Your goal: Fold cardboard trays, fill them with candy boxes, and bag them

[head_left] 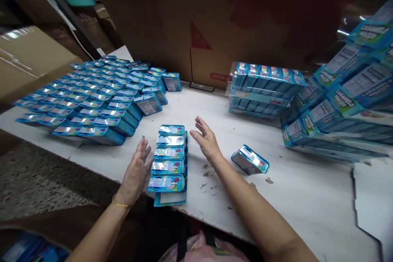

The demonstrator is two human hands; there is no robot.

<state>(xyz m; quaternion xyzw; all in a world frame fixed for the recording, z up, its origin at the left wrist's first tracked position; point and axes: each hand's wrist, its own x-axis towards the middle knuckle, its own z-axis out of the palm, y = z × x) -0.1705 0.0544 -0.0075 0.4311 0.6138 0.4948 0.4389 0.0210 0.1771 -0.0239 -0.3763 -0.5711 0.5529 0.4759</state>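
Note:
Several small blue candy boxes (168,153) stand in a row inside an open blue display tray (172,204) at the front of the white table. A strip of the tray's floor shows at its near end. To the left of the row is my left hand (135,176), fingers loosely stretched and holding nothing. On the other side, by the row's far right corner, my right hand (206,140) has its fingers apart, with nothing in them. One single candy box (250,159) lies tilted on the table, right of my right forearm.
A large block of blue candy boxes (92,94) covers the table's left side. At the back right stand clear-wrapped packs (264,90), beside a taller stack of wrapped packs (340,98). A big cardboard carton (159,28) rises behind the white table (291,208).

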